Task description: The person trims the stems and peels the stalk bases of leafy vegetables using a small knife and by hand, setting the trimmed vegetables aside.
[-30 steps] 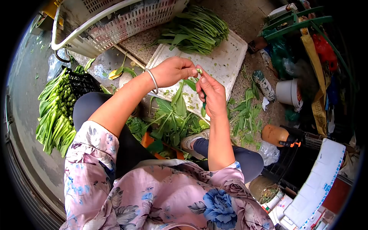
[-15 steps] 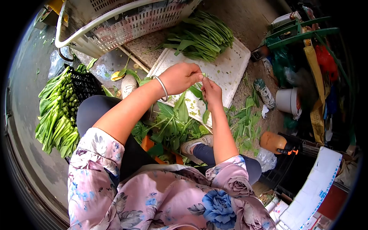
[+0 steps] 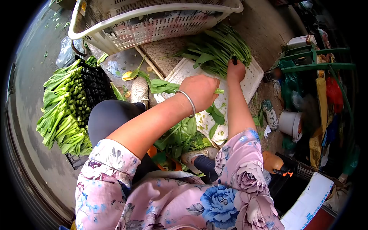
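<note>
My left hand (image 3: 201,90), with a silver bangle at its wrist, is closed around a leafy green stalk (image 3: 163,86). The stalk's leaf points left and its pale cut end pokes out on the right. My right hand (image 3: 235,71) is at the near edge of a pile of leafy greens (image 3: 220,48) on a white board (image 3: 251,78). A small black piece (image 3: 234,60) shows at its fingertips, too small to name; what the fingers grip is hidden. Green scraps and loose leaves (image 3: 216,117) are below my hands.
A white slatted basket (image 3: 153,28) stands behind the board. On my left, trimmed greens (image 3: 63,111) are stacked on a black crate (image 3: 96,82). Fallen leaves (image 3: 180,138) lie between my feet. A grey-white bucket (image 3: 290,124) and an orange-brown bottle (image 3: 272,163) are at the right.
My hands were together at a stem tip; now they are apart. My right hand has moved away to the pile, while the left keeps a stalk. The view has shifted slightly.
</note>
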Demonstrator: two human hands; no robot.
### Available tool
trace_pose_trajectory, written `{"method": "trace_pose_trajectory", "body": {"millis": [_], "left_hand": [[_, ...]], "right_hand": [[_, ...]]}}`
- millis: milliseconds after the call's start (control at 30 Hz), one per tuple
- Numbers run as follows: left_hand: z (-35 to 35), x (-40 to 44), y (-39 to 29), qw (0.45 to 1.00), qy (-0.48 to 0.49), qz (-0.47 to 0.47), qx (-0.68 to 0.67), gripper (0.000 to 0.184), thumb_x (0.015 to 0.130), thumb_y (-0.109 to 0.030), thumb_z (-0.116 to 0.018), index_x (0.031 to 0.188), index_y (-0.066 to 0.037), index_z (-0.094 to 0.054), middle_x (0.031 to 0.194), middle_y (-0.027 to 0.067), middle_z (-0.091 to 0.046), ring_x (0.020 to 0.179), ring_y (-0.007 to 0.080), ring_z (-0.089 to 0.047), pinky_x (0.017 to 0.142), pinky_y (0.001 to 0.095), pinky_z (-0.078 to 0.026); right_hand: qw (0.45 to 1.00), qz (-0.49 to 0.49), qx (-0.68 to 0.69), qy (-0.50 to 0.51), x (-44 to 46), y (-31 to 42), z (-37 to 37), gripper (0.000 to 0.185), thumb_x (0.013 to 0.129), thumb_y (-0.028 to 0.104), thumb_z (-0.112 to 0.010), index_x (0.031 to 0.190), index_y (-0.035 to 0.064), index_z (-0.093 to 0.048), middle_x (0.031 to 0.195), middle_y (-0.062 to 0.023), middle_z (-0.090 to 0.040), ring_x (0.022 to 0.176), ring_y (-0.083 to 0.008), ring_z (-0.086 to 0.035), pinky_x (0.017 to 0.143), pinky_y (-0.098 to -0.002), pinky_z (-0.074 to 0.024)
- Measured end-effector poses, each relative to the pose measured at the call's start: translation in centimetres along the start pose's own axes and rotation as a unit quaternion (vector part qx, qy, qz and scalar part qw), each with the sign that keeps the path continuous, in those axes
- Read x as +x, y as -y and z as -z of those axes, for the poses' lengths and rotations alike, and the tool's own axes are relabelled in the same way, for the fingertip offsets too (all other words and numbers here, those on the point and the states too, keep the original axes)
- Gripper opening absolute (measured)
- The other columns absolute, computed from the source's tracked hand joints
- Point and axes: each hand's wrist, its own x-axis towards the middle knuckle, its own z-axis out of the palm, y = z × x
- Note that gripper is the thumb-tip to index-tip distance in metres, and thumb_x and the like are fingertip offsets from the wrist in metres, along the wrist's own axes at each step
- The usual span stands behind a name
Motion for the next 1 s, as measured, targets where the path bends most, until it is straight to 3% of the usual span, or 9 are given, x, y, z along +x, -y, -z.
{"method": "trace_pose_trajectory", "body": {"millis": [100,167,200,267,400,533,667,900,1000], "left_hand": [[0.1,0.0,0.0,1.0,0.012,0.0,0.012,0.024,0.078,-0.024,-0.059,0.093,-0.006,-0.061,0.08,0.0153,-0.062,0.078,0.0317,-0.06,0.07,0.041,-0.047],[0.1,-0.1,-0.1,0.999,0.029,-0.004,0.019,0.023,0.078,-0.024,-0.059,0.094,-0.007,-0.061,0.08,0.0151,-0.062,0.079,0.0314,-0.06,0.07,0.0403,-0.047],[-0.1,-0.1,-0.2,0.999,0.03,-0.006,0.018,0.023,0.078,-0.024,-0.059,0.094,-0.007,-0.061,0.08,0.0151,-0.062,0.079,0.0314,-0.06,0.07,0.0403,-0.047],[-0.6,-0.2,-0.2,0.998,0.043,-0.016,0.037,0.023,0.078,-0.024,-0.058,0.094,-0.007,-0.061,0.079,0.015,-0.062,0.079,0.031,-0.06,0.071,0.0396,-0.047],[-1.0,-0.5,-0.7,0.997,0.051,-0.033,0.049,0.024,0.078,-0.024,-0.058,0.094,-0.007,-0.061,0.079,0.0159,-0.062,0.079,0.0312,-0.06,0.071,0.0399,-0.048],[-1.4,-0.6,-0.9,0.975,-0.144,-0.135,0.104,0.03,0.065,-0.004,-0.061,0.094,-0.011,-0.061,0.095,0.0027,-0.056,0.085,0.0226,-0.056,0.069,0.0335,-0.048],[-1.8,-0.8,-0.7,0.963,-0.12,-0.213,0.113,0.03,0.065,-0.004,-0.06,0.095,-0.01,-0.06,0.09,0.0022,-0.057,0.085,0.0208,-0.055,0.068,0.032,-0.048],[-2.1,-1.1,-0.1,0.946,-0.107,-0.254,0.169,0.02,0.066,-0.009,-0.059,0.086,-0.009,-0.059,0.078,0.0017,-0.056,0.077,0.0212,-0.056,0.062,0.0318,-0.048],[-2.3,-1.2,0.1,0.941,-0.115,-0.269,0.171,0.018,0.066,-0.01,-0.058,0.084,-0.01,-0.059,0.072,0.0026,-0.055,0.073,0.0215,-0.056,0.06,0.0321,-0.048]], "right_hand": [[0.991,-0.011,0.135,-0.001,-0.7,-0.2,0.9,0.02,0.078,0.025,-0.062,0.079,0.0055,-0.067,0.074,-0.0076,-0.064,0.058,-0.0193,-0.059,0.051,-0.0337,-0.0435],[0.916,-0.113,0.366,0.118,-1.7,-0.2,2.2,0.013,0.077,0.017,-0.065,0.08,0.004,-0.065,0.073,-0.0059,-0.064,0.056,-0.0111,-0.055,0.046,-0.0264,-0.0396],[0.917,-0.115,0.364,0.116,-2.4,-0.1,3.2,0.013,0.077,0.017,-0.065,0.08,0.004,-0.065,0.073,-0.0059,-0.064,0.056,-0.0111,-0.055,0.046,-0.0264,-0.0396],[0.85,-0.162,0.47,0.175,-3.9,0.2,5.3,0.011,0.077,0.011,-0.066,0.082,0.0026,-0.062,0.073,-0.0041,-0.063,0.053,-0.0064,-0.05,0.042,-0.0205,-0.0349],[0.795,-0.164,0.535,0.234,-6.8,-0.2,8.2,0.014,0.079,0.013,-0.065,0.085,0.0017,-0.06,0.075,-0.0049,-0.062,0.05,-0.0062,-0.048,0.04,-0.0178,-0.0327],[0.774,-0.16,0.545,0.279,-10.6,0.2,11.4,0.014,0.079,0.013,-0.065,0.084,0.0011,-0.06,0.072,-0.0045,-0.06,0.051,-0.0061,-0.048,0.04,-0.0169,-0.0324],[0.733,-0.174,0.573,0.323,-13.7,0.2,13.3,0.014,0.079,0.012,-0.065,0.082,0.0001,-0.059,0.068,-0.0038,-0.057,0.051,-0.0083,-0.049,0.041,-0.0202,-0.0334],[0.64,-0.248,0.649,0.329,-15.9,0.6,14.0,0.012,0.078,0.009,-0.063,0.084,-0.0005,-0.058,0.066,-0.0047,-0.055,0.052,-0.0095,-0.049,0.04,-0.0205,-0.0334],[0.643,-0.264,0.652,0.303,-16.3,1.5,14.1,0.012,0.078,0.009,-0.063,0.085,0.0,-0.057,0.065,-0.0033,-0.053,0.051,-0.0093,-0.047,0.04,-0.0213,-0.0331]]}}
